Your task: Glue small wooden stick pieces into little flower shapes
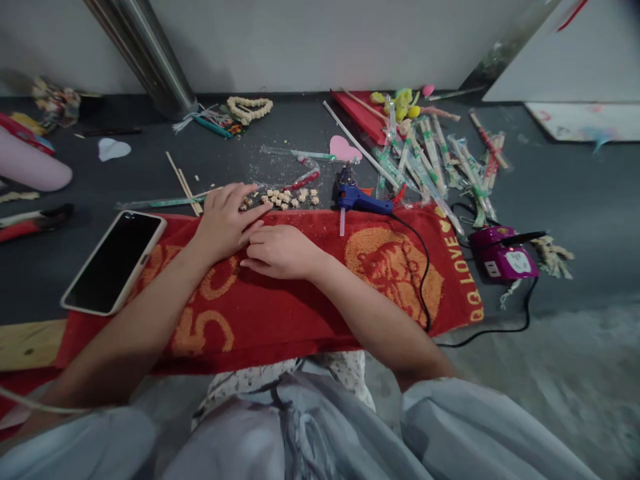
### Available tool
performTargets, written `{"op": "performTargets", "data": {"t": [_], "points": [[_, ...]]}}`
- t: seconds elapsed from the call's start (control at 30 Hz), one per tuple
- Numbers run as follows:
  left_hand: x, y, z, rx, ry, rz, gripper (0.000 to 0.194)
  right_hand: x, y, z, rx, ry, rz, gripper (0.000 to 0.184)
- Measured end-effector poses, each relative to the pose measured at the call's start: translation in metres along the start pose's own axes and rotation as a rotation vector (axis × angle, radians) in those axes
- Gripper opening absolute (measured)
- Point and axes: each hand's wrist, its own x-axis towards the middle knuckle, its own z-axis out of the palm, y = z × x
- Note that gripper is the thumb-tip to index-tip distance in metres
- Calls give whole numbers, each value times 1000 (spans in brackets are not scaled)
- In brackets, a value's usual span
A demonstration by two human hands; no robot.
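My left hand [226,223] reaches over the towel's far edge with its fingers apart, the tips beside a scatter of small pale wooden-looking pieces [285,199]. Close against its thumb, my right hand [280,252] rests on the red towel [300,307] with fingers curled together. Whatever those fingers may hold is hidden. A blue glue gun [364,199] lies to the right of the pieces, a clear glue stick showing at its back end. Just beyond the pieces is a red item in clear wrapping [304,179].
A phone [115,261] lies left of my forearm. Wrapped sticks [435,157] pile up at right, near a purple box [503,252] with a black cable. A pink paper heart [345,149], a heart-shaped stick ring [249,109] and a metal post [145,53] stand farther back.
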Motion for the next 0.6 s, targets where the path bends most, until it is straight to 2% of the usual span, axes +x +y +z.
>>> {"op": "performTargets", "data": {"t": [0.37,0.6], "points": [[0,6,-2,161,47,-25,36,0,-4,0,-5,-53,15,42],[1,2,5,79,4,-40,43,1,-4,-3,6,-86,27,40]]}}
